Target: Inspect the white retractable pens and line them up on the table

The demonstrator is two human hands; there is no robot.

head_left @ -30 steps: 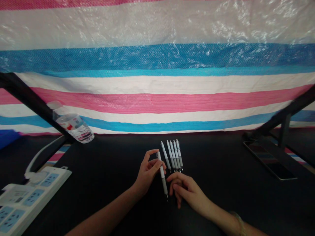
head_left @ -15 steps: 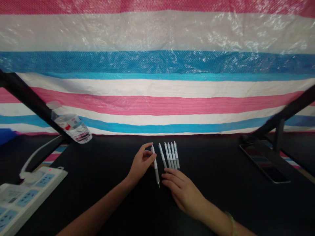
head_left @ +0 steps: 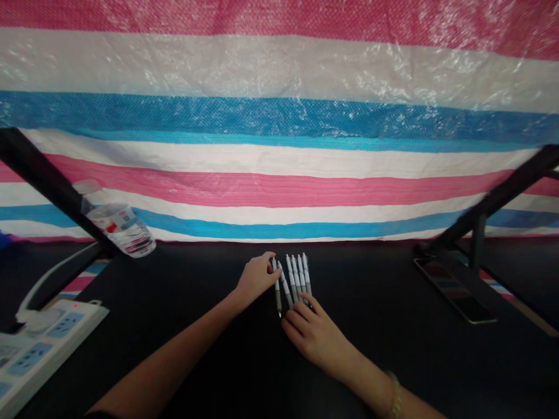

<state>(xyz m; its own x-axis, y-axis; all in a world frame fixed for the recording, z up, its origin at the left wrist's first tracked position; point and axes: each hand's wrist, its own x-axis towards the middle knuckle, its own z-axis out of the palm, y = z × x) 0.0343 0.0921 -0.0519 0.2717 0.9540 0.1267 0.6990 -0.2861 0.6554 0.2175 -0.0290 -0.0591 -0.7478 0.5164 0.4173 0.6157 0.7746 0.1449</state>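
My left hand [head_left: 258, 277] is closed around the upper part of a white pen with a grey grip [head_left: 278, 294], its tip pointing toward me. Just right of it, a second white pen [head_left: 285, 285] lies at a slant, its upper end close to my left thumb. Several matching pens [head_left: 299, 273] lie side by side to the right, clickers at the far end. My right hand [head_left: 317, 334] rests by their near ends, fingers bent but apart, the fingertips touching or covering some pen tips. Whether it grips any pen is hard to see.
On the black table [head_left: 244, 366], a power strip [head_left: 56, 343] with a plugged-in cable lies at left. A clear plastic bottle [head_left: 126, 230] leans near the left black support [head_left: 52, 186]. A phone [head_left: 454, 291] lies by the right support [head_left: 493, 201]. Striped sheeting [head_left: 279, 192] hangs behind.
My left hand has brought its pen closer to the row, beside the slanted pen. My right fingers have bent more at the pens' near ends. The view has shifted slightly right.
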